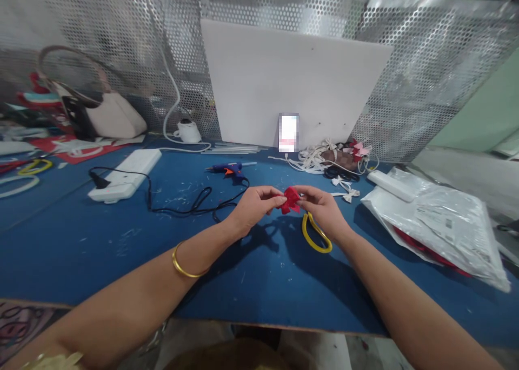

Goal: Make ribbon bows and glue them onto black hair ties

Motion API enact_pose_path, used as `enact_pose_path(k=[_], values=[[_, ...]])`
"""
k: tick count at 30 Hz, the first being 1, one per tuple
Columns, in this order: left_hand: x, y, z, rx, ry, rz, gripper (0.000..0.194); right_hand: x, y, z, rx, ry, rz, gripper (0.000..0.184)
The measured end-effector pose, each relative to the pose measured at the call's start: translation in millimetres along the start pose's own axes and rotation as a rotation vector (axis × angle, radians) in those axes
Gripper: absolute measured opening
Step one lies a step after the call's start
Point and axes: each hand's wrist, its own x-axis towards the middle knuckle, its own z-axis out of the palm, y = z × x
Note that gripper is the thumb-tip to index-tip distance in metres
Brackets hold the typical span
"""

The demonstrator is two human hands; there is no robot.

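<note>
Here, the red ribbon [291, 198] is up off the blue table [121, 262], pinched between the fingertips of the left hand [255, 208] and the right hand [324, 208], both grips narrow on it. Its long axis seems to run sideways from hand to hand, with loose ends pointing down toward the person; finer folds are too small to tell. A yellow handle [318, 249] lies just below the right hand, and a glue gun [231, 168] rests beyond the left.

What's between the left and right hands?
Head view: a small red fabric piece, held by both the left hand and the right hand.
</note>
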Motion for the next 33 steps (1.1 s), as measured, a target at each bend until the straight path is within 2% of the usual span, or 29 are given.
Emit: enact_pose_path(k=[2, 3, 6, 9, 11, 13, 17, 20, 24, 28, 30, 33], values=[[-1.9, 1.8, 1.0, 0.029, -0.025, 0.024, 0.017, -0.4, 4.6, 1.6, -0.002, -0.125, -0.022, 0.023], [-2.7, 2.7, 1.4, 0.043, -0.035, 0.045, 0.019, -0.9, 6.1, 2.6, -0.011, -0.144, -0.038, 0.019], [-2.8, 3.9, 1.8, 0.036, 0.021, 0.109, 0.028, -1.6, 6.0, 4.1, 0.002, -0.045, -0.068, 0.013], [-0.1, 2.4, 1.0, 0.017, 0.131, 0.112, 0.023, -0.6, 1.0, 3.5, 0.106, 0.081, -0.051, 0.013], [1.6, 0.4, 0.9, 0.033, 0.134, 0.106, 0.019, 0.0, -1.9, 3.4, 0.167, 0.121, -0.024, 0.012], [2.2, -1.8, 1.1, 0.061, 0.085, 0.124, 0.019, 0.0, -2.1, 4.3, 0.203, 0.145, -0.007, 0.010], [2.0, -5.8, 1.2, 0.200, 0.005, 0.195, 0.022, -0.7, 3.0, 7.6, 0.235, 0.127, -0.031, 0.003], [2.4, -7.9, 0.7, 0.277, 0.036, 0.226, 0.021, 0.0, 6.6, 8.0, 0.221, 0.109, -0.025, 0.008], [3.2, -8.1, 0.1, 0.250, 0.101, 0.236, 0.024, 2.0, 8.6, 5.6, 0.132, 0.099, -0.037, 0.018], [3.8, -8.3, -0.6, 0.257, 0.044, 0.203, 0.021, 0.1, 1.9, 4.3, 0.058, 0.105, -0.062, 0.015], [4.7, -10.1, -1.8, 0.304, -0.004, 0.177, 0.017, -1.6, -5.3, 2.8, 0.016, 0.159, -0.079, 0.016], [7.3, -14.1, -5.4, 0.441, -0.022, 0.168, 0.015, -1.1, -14.5, -5.3, -0.024, 0.420, -0.177, 0.018]])
